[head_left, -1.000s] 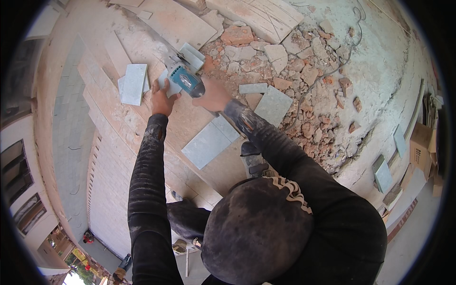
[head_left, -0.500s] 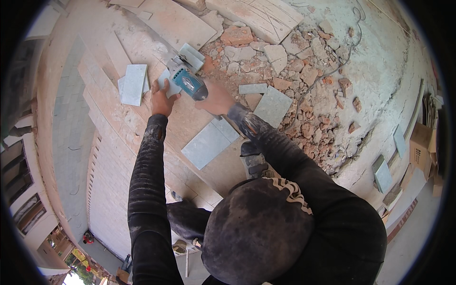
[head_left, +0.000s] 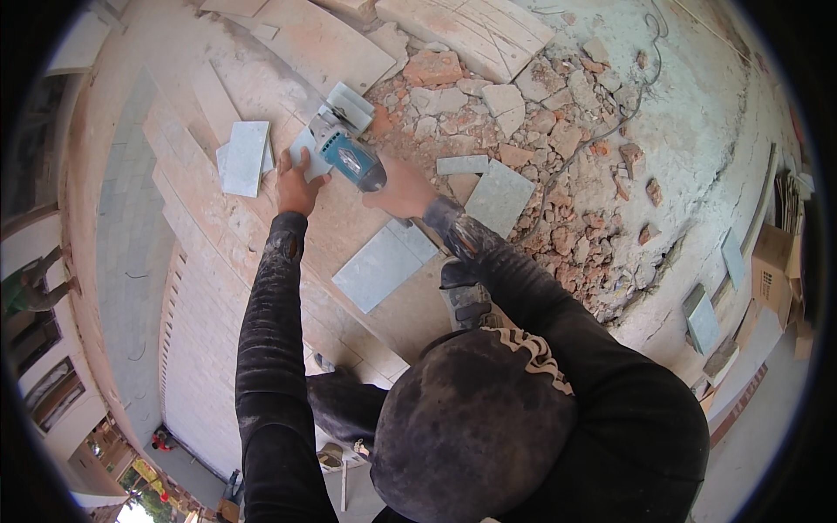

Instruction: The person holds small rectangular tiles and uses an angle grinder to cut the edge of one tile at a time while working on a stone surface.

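- The right hand (head_left: 403, 186) has its grip wrapped around the rear body of a teal angle grinder (head_left: 353, 166), whose head sits over a pale grey tile (head_left: 303, 145).
- The left hand (head_left: 296, 185) has its grip spread, fingertips at that tile's near edge, just beside the grinder.
- A kick of the tool could bring its disc toward the left fingers, since they lie so close (the right hand alone supports the grinder).
- The tile could slip or chip if the left fingers press too lightly.
- Overlapping tiles (head_left: 246, 158) lie just left of the left hand; smaller tile pieces (head_left: 353, 107) sit beyond the grinder's head, crowding it.
- Broken masonry rubble (head_left: 571, 205) spreads to the right, crossed by a dark cable (head_left: 624, 128) that could snag there; whether it feeds the grinder, I cannot tell.
- A larger tile (head_left: 384, 267) lies near the shoe (head_left: 462, 292).
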A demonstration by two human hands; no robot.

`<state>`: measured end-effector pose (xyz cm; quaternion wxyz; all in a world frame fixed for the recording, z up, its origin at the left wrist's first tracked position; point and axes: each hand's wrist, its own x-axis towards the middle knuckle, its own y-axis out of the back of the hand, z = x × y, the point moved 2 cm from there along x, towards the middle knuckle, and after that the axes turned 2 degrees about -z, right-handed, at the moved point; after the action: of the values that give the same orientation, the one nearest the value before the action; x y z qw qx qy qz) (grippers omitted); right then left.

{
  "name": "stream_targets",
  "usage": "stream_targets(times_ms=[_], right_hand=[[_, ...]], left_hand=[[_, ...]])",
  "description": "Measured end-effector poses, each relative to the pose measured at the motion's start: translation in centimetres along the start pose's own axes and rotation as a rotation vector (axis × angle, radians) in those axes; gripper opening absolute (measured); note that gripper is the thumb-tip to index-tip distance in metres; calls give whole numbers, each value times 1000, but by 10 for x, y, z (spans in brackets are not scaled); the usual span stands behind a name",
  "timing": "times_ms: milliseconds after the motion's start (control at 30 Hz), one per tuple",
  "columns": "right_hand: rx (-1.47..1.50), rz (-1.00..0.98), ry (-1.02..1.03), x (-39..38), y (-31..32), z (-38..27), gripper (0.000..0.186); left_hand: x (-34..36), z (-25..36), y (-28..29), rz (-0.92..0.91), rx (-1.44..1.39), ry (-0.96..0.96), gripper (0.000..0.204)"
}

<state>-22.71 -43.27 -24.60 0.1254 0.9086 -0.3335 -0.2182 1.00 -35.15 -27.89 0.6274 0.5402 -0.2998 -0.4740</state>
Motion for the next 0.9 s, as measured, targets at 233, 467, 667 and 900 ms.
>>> stream_targets(times_ms=[233,467,667,900], right_hand=[[7,-5,0,-2,2,-2,62],[14,-1,-13,0,1,0,59],[9,-15,-16,-1,1,2,58],[16,-19,-46,-8,7,-5,56]], left_hand=[[0,2,4,-50,42,19,80],[-1,3,2,-12,17,9,78],[0,2,2,-4,13,-1,78],[0,4,6,-66,34,34,80]])
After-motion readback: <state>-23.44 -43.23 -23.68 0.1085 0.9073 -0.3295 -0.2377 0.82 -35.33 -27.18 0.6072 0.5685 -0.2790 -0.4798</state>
